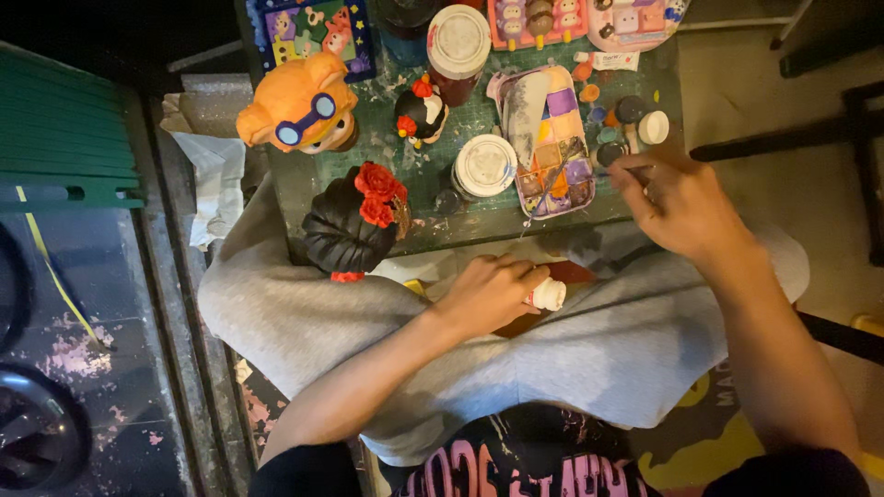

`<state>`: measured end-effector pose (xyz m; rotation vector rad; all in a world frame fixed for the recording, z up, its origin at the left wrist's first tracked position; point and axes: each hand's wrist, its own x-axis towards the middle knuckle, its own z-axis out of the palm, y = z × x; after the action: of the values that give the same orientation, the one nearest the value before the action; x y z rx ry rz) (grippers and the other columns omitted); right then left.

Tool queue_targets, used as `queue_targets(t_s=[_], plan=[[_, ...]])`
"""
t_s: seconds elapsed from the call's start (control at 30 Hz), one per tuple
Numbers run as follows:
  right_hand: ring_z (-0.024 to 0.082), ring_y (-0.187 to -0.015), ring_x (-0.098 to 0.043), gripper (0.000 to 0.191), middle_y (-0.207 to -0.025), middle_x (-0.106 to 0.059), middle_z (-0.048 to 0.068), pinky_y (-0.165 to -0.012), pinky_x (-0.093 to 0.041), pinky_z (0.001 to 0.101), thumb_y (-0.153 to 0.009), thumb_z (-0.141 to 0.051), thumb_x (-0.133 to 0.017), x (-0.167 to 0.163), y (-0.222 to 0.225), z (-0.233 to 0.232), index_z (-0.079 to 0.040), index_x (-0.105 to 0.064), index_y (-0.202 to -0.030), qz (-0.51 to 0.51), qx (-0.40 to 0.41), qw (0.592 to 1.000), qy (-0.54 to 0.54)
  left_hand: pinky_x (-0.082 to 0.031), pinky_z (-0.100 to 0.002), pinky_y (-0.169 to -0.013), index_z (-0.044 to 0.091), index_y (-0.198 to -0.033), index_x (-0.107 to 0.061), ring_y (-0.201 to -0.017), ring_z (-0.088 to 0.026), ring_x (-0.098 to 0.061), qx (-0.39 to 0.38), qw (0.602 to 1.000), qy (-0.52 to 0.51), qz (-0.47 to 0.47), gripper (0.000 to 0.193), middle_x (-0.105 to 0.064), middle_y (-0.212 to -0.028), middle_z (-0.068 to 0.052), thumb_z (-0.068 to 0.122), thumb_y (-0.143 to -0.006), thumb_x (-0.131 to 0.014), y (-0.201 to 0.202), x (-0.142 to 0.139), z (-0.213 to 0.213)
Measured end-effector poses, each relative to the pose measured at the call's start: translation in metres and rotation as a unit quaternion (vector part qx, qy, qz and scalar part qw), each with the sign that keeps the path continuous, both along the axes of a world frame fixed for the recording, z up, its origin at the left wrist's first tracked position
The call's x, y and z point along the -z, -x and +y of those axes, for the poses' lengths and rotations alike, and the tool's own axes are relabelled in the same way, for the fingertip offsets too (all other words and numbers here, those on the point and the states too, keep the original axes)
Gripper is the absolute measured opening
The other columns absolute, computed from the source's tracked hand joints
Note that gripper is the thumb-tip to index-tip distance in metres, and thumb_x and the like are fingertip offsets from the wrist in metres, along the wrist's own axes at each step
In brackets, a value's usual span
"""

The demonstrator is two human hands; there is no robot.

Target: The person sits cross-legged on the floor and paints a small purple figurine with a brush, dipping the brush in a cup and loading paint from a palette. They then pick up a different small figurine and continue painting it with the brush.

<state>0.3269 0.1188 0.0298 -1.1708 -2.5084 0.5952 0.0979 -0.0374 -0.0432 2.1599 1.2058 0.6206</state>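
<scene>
Head camera, looking straight down on a seated person in grey trousers at a paint-spattered green table. At far left, a green slatted bench sits above a dark, paint-flecked floor, with crumpled white paper beside the table's edge. On the table's left side stands an orange bear figurine with blue goggles; nearer the person, a black-haired figurine crowned with red flowers sits at the table's near edge. A smaller black-and-white figurine with red flowers stands behind it, next to a jar with a white lid. A second white-lidded jar rests just left of a pink paint palette, whose wells hold purple, yellow, orange and grey paint. The left hand lies over the lap just below the table's edge, fingers curled around a small white paint bottle whose capped end sticks out to the right. To the palette's right is a cluster of small paint pots, some open, one white-capped. The right hand hovers at the table's right end, fingers pinched on a thin paintbrush that angles left and down across the palette.
</scene>
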Motion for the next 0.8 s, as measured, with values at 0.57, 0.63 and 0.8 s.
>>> queue_targets(t_s=[0.57, 0.63, 0.8], plan=[[0.035, -0.096, -0.069, 0.013, -0.102, -0.070, 0.015, -0.080, -0.057, 0.0434, -0.093, -0.001, -0.070, -0.012, 0.010, -0.016, -0.003, -0.066, -0.105, -0.034, -0.075, 0.993, -0.083, -0.057, -0.043, -0.073, 0.005, -0.119, -0.065, -0.094, -0.031, -0.071, 0.002, 1.000, 0.002, 0.009, 0.054, -0.072, -0.098, -0.014, 0.032, -0.075, -0.083, 0.001, 0.000, -0.002], [0.035, -0.094, -0.068, 0.015, -0.103, -0.070, 0.015, -0.081, -0.056, 0.0441, -0.094, -0.001, -0.069, -0.013, 0.011, -0.016, -0.003, -0.066, -0.108, -0.046, -0.070, 0.993, -0.081, -0.056, -0.043, -0.072, 0.006, -0.117, -0.066, -0.093, -0.032, -0.071, 0.000, 1.000, 0.001, 0.016, 0.053, -0.072, -0.099, -0.014, 0.033, -0.075, -0.084, 0.001, 0.001, -0.001], [0.036, -0.090, -0.068, 0.021, -0.099, -0.068, 0.016, -0.079, -0.057, 0.0448, -0.091, -0.001, -0.069, -0.008, 0.016, -0.015, -0.001, -0.068, -0.113, -0.070, -0.094, 0.987, -0.109, -0.056, -0.043, -0.073, 0.005, -0.117, -0.065, -0.093, -0.031, -0.070, 0.001, 1.000, 0.008, 0.008, 0.054, -0.072, -0.098, -0.013, 0.032, -0.074, -0.084, 0.000, 0.000, -0.001]])
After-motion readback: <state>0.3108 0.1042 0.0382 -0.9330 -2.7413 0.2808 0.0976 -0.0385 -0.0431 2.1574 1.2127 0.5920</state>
